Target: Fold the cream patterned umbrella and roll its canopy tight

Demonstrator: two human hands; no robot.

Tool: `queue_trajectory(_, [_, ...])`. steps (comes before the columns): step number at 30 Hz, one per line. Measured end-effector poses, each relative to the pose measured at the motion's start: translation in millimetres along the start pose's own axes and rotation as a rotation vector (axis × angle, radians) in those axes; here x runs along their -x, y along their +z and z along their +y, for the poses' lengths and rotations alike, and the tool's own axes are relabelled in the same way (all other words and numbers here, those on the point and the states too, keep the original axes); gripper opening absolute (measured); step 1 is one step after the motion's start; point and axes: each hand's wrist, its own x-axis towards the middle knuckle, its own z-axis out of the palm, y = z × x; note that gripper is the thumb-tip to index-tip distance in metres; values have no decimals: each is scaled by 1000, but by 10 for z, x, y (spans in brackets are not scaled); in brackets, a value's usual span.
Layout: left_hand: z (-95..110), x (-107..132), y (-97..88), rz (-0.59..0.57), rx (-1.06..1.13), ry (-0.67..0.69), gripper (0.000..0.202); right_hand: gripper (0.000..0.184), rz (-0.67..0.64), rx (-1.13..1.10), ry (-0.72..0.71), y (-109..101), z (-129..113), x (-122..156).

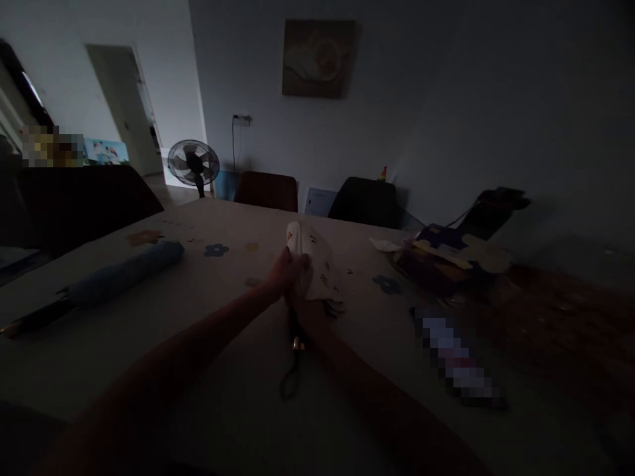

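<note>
A white umbrella [321, 274] with small orange and dark prints is held above the middle of the table, its loose canopy pointing away from me. Its dark handle, with a shiny metal end and a wrist loop [289, 383], points toward me. My left hand [288, 270] is closed around the folded cloth on the left side. Lower down, near the handle, my right hand [300, 303] is closed on the umbrella too; its fingers are partly hidden in the dim light. To the left lies a second umbrella [124, 274], blue and rolled up, with a dark handle.
The pale table [208, 357] has a flower-patterned top. A blurred-out flat object [456, 360] lies at right, near a pile of boxes and packets [446, 258] and a reddish heap [560, 317]. Chairs [366, 200] and a standing fan [193, 164] are beyond the table.
</note>
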Motion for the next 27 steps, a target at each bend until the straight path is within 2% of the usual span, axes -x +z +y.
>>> queue_trajectory(2, [26, -74, -82, -50, 199, -66, 34, 26, 85, 84, -28, -10, -21, 2])
queue_trajectory(4, [54, -138, -188, -97, 388, -144, 34, 18, 68, 126, 30, -28, -57, 20])
queue_trajectory(5, [68, -160, -241, -136, 473, -175, 36, 17, 1, 118, 89, -41, -83, 34])
queue_trajectory(8, [117, -176, -367, -265, 676, -227, 45, 34, -287, 21, 290, -86, -184, 76])
queue_trajectory(10, [149, -162, -411, -281, 744, -242, 46, 35, -400, -71, 356, -107, -253, 90])
queue_trajectory(12, [176, -149, -428, -242, 763, -258, 46, 30, -399, -139, 364, -110, -307, 94])
queue_trajectory(14, [196, -147, -435, -205, 749, -258, 47, 28, -340, -196, 362, -93, -343, 96])
queue_trajectory(17, [221, -153, -450, -199, 716, -218, 51, 39, -266, -301, 343, -57, -383, 112])
queue_trajectory(19, [237, -153, -468, -236, 706, -204, 53, 41, -315, -344, 335, -47, -406, 136])
queue_trajectory(21, [252, -158, -500, -284, 700, -187, 55, 33, -405, -339, 361, -53, -433, 172])
queue_trajectory(23, [261, -187, -558, -311, 695, -145, 55, 25, -441, -298, 396, -67, -466, 216])
queue_trajectory(25, [251, -252, -649, -264, 699, -96, 50, 22, -388, -251, 406, -73, -497, 262])
queue_trajectory(27, [214, -349, -765, -138, 677, -53, 44, 28, -343, -212, 417, -52, -511, 298])
